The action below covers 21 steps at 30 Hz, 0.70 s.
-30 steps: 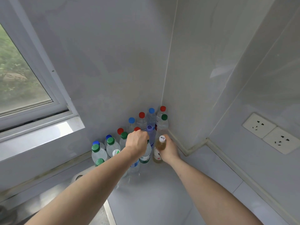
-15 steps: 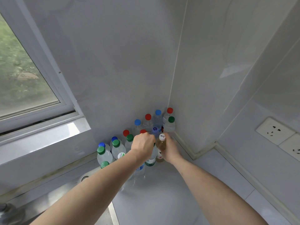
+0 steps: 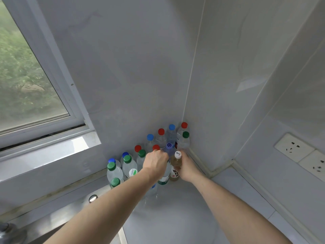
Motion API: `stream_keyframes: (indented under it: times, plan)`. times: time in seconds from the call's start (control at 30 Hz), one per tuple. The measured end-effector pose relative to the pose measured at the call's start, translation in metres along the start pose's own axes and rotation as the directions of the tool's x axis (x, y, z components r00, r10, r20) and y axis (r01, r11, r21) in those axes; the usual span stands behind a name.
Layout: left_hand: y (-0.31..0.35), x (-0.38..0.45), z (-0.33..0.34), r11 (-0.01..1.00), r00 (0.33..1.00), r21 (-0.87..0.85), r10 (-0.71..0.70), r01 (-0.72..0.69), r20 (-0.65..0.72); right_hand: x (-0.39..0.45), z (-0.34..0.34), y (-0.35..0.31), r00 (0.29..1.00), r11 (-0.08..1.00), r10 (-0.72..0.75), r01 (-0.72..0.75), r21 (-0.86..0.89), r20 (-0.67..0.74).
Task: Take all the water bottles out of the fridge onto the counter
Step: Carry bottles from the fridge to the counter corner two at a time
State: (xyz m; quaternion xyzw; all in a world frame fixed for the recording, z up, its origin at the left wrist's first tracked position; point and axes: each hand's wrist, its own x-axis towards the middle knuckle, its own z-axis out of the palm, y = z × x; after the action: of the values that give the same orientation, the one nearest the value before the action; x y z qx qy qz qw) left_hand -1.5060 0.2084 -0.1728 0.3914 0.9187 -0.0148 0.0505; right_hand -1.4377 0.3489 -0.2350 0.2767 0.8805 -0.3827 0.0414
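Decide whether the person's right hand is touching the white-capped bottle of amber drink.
Touching. The head view shows the right hand wrapped round the amber bottle, its fingers curling behind the body just below the white cap.

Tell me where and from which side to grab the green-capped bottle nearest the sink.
Grip the green-capped bottle by its neck just under the cap, coming from above and the sink side. It stands upright, other bottles crowd behind it, and the left forearm covers its right flank, so probably only the top is free.
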Motion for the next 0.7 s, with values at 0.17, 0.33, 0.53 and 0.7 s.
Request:
stream_keyframes:
  times: [0.17, 0.33, 0.53, 0.7]
  plan:
    - [-0.002, -0.015, 0.013, 0.995, 0.999, -0.101, 0.029, -0.025, 0.040, -0.033, -0.008, 0.006, 0.998, 0.999, 0.011, -0.009, 0.049, -0.057]
    - [0.002, -0.061, 0.013, 0.976, 0.997, -0.200, 0.078, -0.081, -0.021, -0.083, -0.012, 0.010, 0.993, 0.988, 0.035, -0.017, 0.151, -0.116]
    - [0.003, -0.134, 0.015, 0.926, 0.980, -0.328, 0.153, -0.186, -0.123, -0.169, -0.006, 0.021, 0.987, 0.952, 0.031, 0.018, 0.307, -0.155]
    - [0.014, -0.193, 0.023, 0.891, 0.980, -0.407, 0.181, -0.201, -0.088, -0.244, -0.006, 0.042, 0.997, 0.977, 0.045, -0.031, 0.211, -0.061]
